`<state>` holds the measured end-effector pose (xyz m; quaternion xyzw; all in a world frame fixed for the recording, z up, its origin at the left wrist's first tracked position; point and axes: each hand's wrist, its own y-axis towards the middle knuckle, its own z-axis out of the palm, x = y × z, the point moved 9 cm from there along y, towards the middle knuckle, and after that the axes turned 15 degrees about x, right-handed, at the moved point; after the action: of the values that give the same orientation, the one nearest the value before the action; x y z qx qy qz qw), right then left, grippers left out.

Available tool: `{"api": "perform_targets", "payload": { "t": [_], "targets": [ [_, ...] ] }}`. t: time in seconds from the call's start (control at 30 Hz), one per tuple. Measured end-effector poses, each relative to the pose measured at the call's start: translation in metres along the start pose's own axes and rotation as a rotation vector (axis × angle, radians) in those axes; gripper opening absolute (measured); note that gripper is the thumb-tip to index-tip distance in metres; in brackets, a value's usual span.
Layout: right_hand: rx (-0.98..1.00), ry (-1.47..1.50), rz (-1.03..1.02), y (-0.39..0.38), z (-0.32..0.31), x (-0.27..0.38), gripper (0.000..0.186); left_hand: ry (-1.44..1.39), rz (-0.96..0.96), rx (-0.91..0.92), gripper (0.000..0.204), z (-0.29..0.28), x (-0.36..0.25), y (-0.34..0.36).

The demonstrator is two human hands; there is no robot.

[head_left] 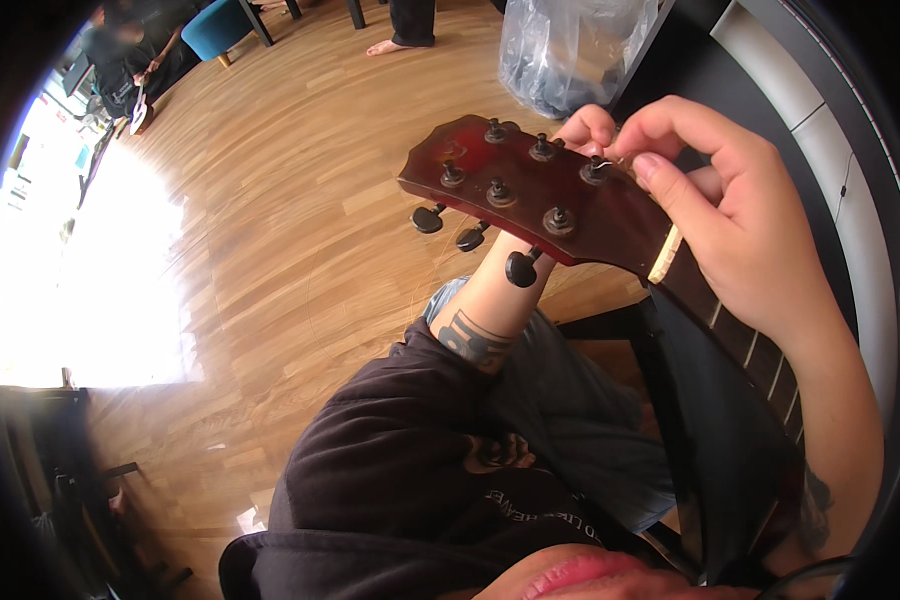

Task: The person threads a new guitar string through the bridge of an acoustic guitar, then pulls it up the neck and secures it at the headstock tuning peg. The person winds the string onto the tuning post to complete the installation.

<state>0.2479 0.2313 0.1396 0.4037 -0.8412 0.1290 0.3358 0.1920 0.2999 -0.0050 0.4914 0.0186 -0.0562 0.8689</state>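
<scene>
A dark red guitar headstock (610, 222) stands across the middle, with several black string posts and black tuning pegs (521, 268) along its near edge. My left forearm passes behind it, so most of my left hand (587, 127) is hidden; curled fingers show past the far edge, by the post (595, 172) closest to the nut. My right hand (735, 180) is closed beside that same post, thumb and forefinger pinching a thin guitar string (622, 162). A short end of string sticks out at the post. The pale nut (665, 255) and fretted neck (735, 315) run down to the right.
A clear plastic bag (570, 60) hangs in a bin beyond my hands. Dark and white furniture (770, 70) curves along the right. Farther off are a blue stool (216, 30), another person's bare foot (385, 47) and a seated person with a small guitar (141, 113).
</scene>
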Motion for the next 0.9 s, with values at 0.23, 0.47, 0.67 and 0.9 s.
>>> {"api": "perform_targets", "payload": {
  "t": [0.23,0.47,0.67,0.9],
  "targets": [
    [0.021,0.033,0.062,-0.001,0.005,-0.002,0.01,0.029,-0.079,-0.098,0.047,-0.023,0.01,-0.019],
    [-0.002,-0.013,0.085,-0.003,-0.003,0.003,0.008,0.049,-0.048,0.054,0.04,0.002,0.013,-0.001],
    [-0.015,0.032,0.08,0.002,-0.002,0.001,0.026,-0.012,-0.056,0.052,0.047,-0.003,0.008,-0.001],
    [-0.062,-0.128,0.042,0.0,-0.003,0.006,0.029,-0.074,-0.085,0.053,0.05,0.008,0.005,0.0]
  ]
}}
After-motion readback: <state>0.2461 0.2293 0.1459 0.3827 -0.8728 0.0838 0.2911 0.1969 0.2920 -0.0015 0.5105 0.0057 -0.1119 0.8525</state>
